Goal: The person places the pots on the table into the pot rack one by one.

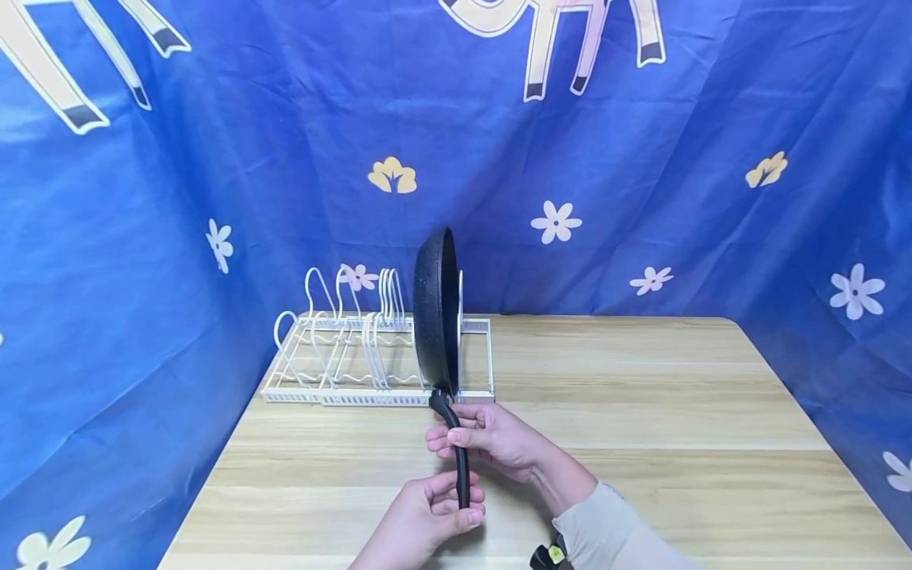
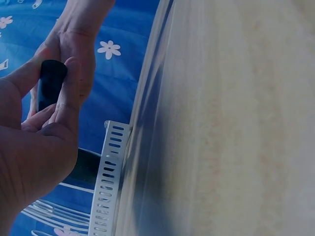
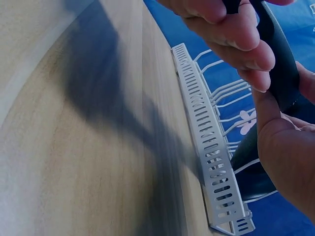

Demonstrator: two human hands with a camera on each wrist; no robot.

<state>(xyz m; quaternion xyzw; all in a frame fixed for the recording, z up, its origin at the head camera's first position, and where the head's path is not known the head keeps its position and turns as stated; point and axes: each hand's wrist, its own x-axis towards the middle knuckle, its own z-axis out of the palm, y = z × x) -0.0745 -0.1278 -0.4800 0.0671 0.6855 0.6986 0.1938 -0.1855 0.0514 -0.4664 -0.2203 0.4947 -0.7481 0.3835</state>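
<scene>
- a blue cloth backdrop with white and yellow flowers (image 1: 556,221) hangs behind and on both sides of a light wooden table with a pale grain (image 1: 641,412).
- the right hand (image 1: 492,438) is curled around the upper part of the black curved handle (image 1: 456,443) of a black speckled round frying pan (image 1: 436,310); thumb and fingers wrap it from the right side.
- the left hand (image 1: 427,518) pinches the lower end of the same handle, just below the right hand's grip, with the thumb pressed on one side and the fingers bent on the other.
- in the left wrist view, the rounded end of the handle shows between thumb and fingers (image 2: 69,93) of the left hand.
- above the two grips, the pan stands on its edge, nearly upright, with the handle pointing down toward the person.
- the pan sits at the right end of a white metal wire rack with upright loop dividers (image 1: 342,348), which lies on the table beyond the hands, near the far left corner.
- whether the pan rim touches the rack base, i cannot tell.
- the slotted white side of the rack (image 3: 206,147) runs just beside the right hand in the right wrist view.
- a beige sleeve (image 1: 613,530) covers the right forearm, behind the grip.
</scene>
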